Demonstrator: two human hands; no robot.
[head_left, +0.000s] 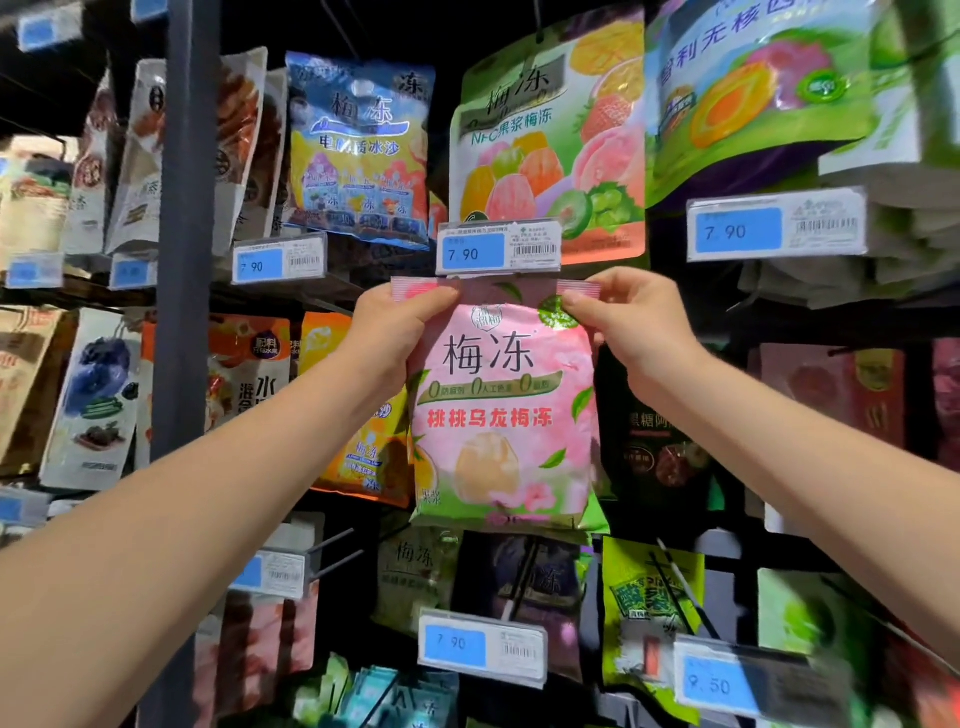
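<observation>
Reading across the front of the pink pouch (501, 410), large dark characters are spelling 梅冻, a green band under them is carrying three zeros with print too fine to read, and red characters lower down are spelling 桃桃乌龙梅冻 over a picture of a pale jelly and pink blossoms. Directly above the pink pouch the upper price tag (498, 253) is showing 7.90 on blue beside a barcode. Above that tag a fruit-printed pouch (550, 150) is hanging, lettered 梅冻 and NFC果浆梅冻. Up and to the left of the pink pouch a blue pouch (358, 150) is also showing 梅冻, with the left price tag (279, 265) under it reading 7.90. Below the pink pouch the lower price tag (483, 647) is reading 7.90, and down to its right the corner price tag (727, 683) is reading 9.50.

The left hand (400, 332) is pinching the pink pouch's top left corner, thumb on the front and fingers curled behind. The right hand (631, 322) is pinching the top right corner the same way. The pink pouch is hanging upright between the two hands, its striped top seal just under the upper price tag.

Behind the pink pouch a shop rack (291, 291) is carrying rows of snack pouches on metal hooks (332, 545) against a dark backing, and a grey post (184, 260) is standing well to its left.
</observation>
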